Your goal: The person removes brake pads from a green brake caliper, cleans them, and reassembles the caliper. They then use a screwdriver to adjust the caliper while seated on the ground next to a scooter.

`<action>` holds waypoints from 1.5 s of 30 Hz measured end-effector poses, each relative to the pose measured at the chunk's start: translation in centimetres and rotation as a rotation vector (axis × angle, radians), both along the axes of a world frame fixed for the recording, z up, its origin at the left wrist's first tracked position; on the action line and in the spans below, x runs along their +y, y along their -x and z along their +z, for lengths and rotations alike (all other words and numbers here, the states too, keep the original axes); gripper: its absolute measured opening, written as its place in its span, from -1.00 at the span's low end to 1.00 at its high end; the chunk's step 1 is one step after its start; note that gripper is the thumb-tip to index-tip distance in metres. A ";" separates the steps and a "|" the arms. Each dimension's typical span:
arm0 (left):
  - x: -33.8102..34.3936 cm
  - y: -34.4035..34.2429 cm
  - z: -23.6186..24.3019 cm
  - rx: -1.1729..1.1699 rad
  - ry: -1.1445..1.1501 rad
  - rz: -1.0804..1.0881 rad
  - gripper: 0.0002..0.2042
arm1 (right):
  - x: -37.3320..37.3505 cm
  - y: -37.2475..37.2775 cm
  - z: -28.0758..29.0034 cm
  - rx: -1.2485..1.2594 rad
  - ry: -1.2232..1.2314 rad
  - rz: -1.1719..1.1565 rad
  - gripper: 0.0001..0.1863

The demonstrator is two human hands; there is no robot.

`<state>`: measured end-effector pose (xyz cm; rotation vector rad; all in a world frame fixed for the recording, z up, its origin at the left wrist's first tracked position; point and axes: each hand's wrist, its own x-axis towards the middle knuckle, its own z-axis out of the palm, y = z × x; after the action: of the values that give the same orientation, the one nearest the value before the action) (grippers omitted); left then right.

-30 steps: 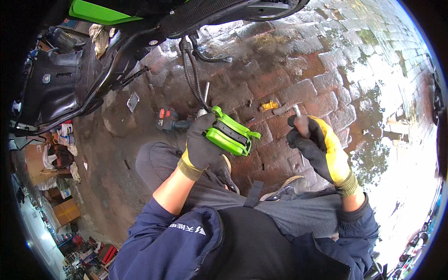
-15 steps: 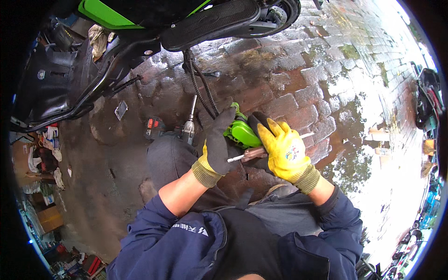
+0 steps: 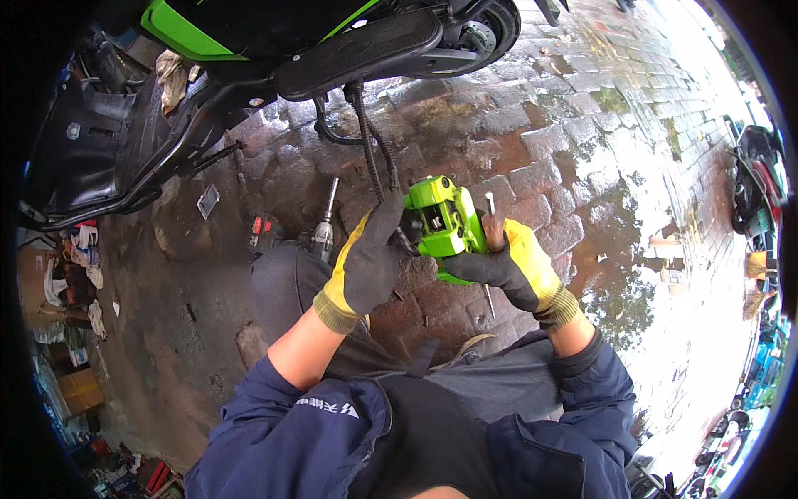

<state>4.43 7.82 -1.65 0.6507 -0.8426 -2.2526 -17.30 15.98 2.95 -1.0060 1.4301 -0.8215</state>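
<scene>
A bright green brake caliper (image 3: 439,218) is between my two gloved hands, its slotted side facing up. My left hand (image 3: 366,259), in a yellow and black glove, is closed round the caliper's left side, where a black hose (image 3: 362,137) comes down from the scooter. My right hand (image 3: 522,268) grips the caliper's right side, the thumb along its lower edge. Also in that hand is a brown-bodied hand tool (image 3: 495,229) with thin metal shafts sticking out at both ends; its exact kind is unclear. The left fingertips are partly hidden.
A black and green scooter (image 3: 357,54) stands across the top. On the wet paving by my left knee lies a cordless power tool (image 3: 322,239) with a long socket. A small flat plate (image 3: 208,201) lies farther left. Boxes and goods line the left edge.
The caliper has been turned so its slotted side faces up. My right hand has shifted right, and the brown tool has swung from nearly level to upright. My left hand moved slightly left.
</scene>
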 end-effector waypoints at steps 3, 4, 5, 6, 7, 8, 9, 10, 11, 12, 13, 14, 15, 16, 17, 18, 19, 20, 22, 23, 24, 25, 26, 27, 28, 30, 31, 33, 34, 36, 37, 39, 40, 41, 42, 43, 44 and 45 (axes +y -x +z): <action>-0.1 1.3 -0.5 0.151 -0.246 0.046 -0.58 | 0.1 -0.2 0.4 -0.047 -0.056 -0.001 -0.58; -0.3 1.5 -0.5 0.157 -0.289 0.069 -0.59 | 0.2 -0.4 -0.2 -0.076 -0.038 -0.002 -0.58; -0.6 2.0 -0.2 0.117 -0.265 0.032 -0.60 | 0.4 -0.2 -0.6 -0.097 -0.027 -0.008 -0.58; -0.9 2.4 0.3 0.076 -0.240 -0.005 -0.61 | 0.7 -0.1 -0.8 -0.095 -0.063 -0.028 -0.56; -1.3 2.9 0.6 0.036 -0.215 -0.042 -0.63 | 0.9 -0.2 -1.0 -0.171 -0.029 -0.074 -0.53; -1.3 3.3 0.5 0.041 -0.247 -0.029 -0.64 | 1.2 -0.7 -1.3 -0.251 -0.006 -0.118 -0.49; -1.5 3.5 0.3 0.066 -0.263 -0.034 -0.64 | 1.3 -1.1 -1.3 -0.331 0.017 -0.162 -0.45; -1.7 3.6 0.0 0.090 -0.280 -0.038 -0.65 | 1.2 -0.9 -0.8 -0.453 0.007 -0.129 -0.46; -1.7 3.8 -0.1 0.120 -0.300 -0.045 -0.65 | 1.3 -1.0 -1.2 -0.441 0.016 -0.142 -0.48; -1.4 3.9 -0.2 0.096 -0.295 -0.006 -0.65 | 1.4 -1.2 -1.7 -0.429 0.024 -0.155 -0.50; -1.3 4.0 -0.1 0.092 -0.300 -0.022 -0.65 | 1.5 -1.4 -2.1 -0.417 0.033 -0.166 -0.51; -1.2 4.3 0.1 0.093 -0.307 -0.035 -0.65 | 1.4 -1.0 -1.9 -0.398 -0.016 -0.165 -0.54; -1.2 4.4 0.1 0.095 -0.315 -0.047 -0.66 | 1.5 -0.7 -2.3 -0.390 -0.001 -0.171 -0.51; -1.3 4.4 -0.1 0.115 -0.304 -0.055 -0.67 | 1.7 -0.1 -3.1 -0.376 -0.012 -0.167 -0.51; -1.3 4.4 -0.1 0.162 -0.296 -0.057 -0.68 | 1.6 0.0 -3.4 -0.363 -0.022 -0.162 -0.50; -1.3 4.4 0.0 0.209 -0.288 -0.058 -0.69 | 1.6 -0.2 -3.4 -0.423 -0.003 -0.181 -0.53; -1.3 4.3 0.0 0.256 -0.280 -0.061 -0.69 | 1.5 -0.3 -3.6 -0.456 -0.011 -0.180 -0.53; -1.4 4.2 -0.2 0.252 -0.345 -0.047 -0.69 | 1.5 -0.3 -3.8 -0.487 -0.014 -0.185 -0.53; -1.6 4.2 -0.6 0.253 -0.383 -0.006 -0.68 | 1.7 0.3 -5.1 -0.448 -0.073 -0.183 -0.53; -1.7 4.1 -0.8 0.248 -0.402 0.021 -0.68 | 1.5 -0.1 -4.9 -0.491 -0.067 -0.184 -0.53; -1.2 4.0 -1.3 0.105 -0.059 0.113 -0.69 | 1.3 -0.6 -4.6 -0.534 -0.060 -0.186 -0.53; -0.4 4.0 -2.2 -0.041 0.284 0.201 -0.70 | 1.1 -0.9 -4.4 -0.577 -0.054 -0.187 -0.52; -0.5 4.0 -2.0 -0.045 0.284 0.179 -0.70 | 1.0 -0.8 -4.5 -0.569 -0.063 -0.184 -0.52; -0.7 3.9 -1.7 -0.048 0.284 0.156 -0.71 | 1.0 -0.7 -4.6 -0.561 -0.072 -0.179 -0.51; -1.5 3.4 -1.4 0.090 -0.061 0.030 -0.71 | 1.0 -0.6 -4.7 -0.553 -0.082 -0.175 -0.51; -2.0 2.9 -1.1 0.205 -0.412 -0.118 -0.72 | 1.0 -0.7 -4.8 -0.562 -0.069 -0.188 -0.49; -1.9 2.8 -1.3 0.184 -0.420 -0.141 -0.72 | 1.0 -0.8 -4.8 -0.565 -0.063 -0.194 -0.48; -1.9 2.5 -1.8 0.154 -0.373 -0.174 -0.70 | 0.8 -0.9 -4.7 -0.558 -0.081 -0.194 -0.46; -1.9 2.3 -2.1 0.144 -0.322 -0.188 -0.69 | 0.8 -0.9 -4.6 -0.554 -0.089 -0.193 -0.45; -2.0 2.1 -2.8 0.141 -0.275 -0.214 -0.67 | 1.0 -0.8 -5.0 -0.535 -0.100 -0.191 -0.45; -2.0 2.1 -3.2 0.149 -0.281 -0.224 -0.67 | 1.1 -0.7 -5.1 -0.526 -0.105 -0.190 -0.45; -2.2 2.1 -3.4 0.116 -0.252 -0.229 -0.67 | 1.0 -0.8 -5.0 -0.515 -0.095 -0.184 -0.48; -2.2 2.1 -3.4 0.077 -0.219 -0.223 -0.67 | 1.0 -0.8 -4.9 -0.510 -0.089 -0.182 -0.49; -2.2 2.1 -3.4 0.039 -0.186 -0.219 -0.67 | 0.9 -0.7 -4.7 -0.464 -0.094 -0.160 -0.51; -2.1 2.0 -3.4 -0.007 -0.005 -0.190 -0.68 | 0.9 -0.6 -4.6 -0.419 -0.098 -0.138 -0.53; -2.1 1.9 -3.3 -0.053 0.176 -0.160 -0.69 | 0.9 -0.5 -4.4 -0.373 -0.102 -0.116 -0.55; -2.1 2.0 -3.2 -0.067 0.214 -0.152 -0.69 | 0.9 -0.2 -4.3 -0.323 -0.125 -0.096 -0.56; -2.1 2.0 -3.1 -0.082 0.251 -0.142 -0.69 | 0.8 0.2 -4.1 -0.272 -0.148 -0.077 -0.57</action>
<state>2.46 5.72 -4.73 0.5838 -1.2230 -2.2053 -17.52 16.77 -1.18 -0.7010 1.2802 -0.8596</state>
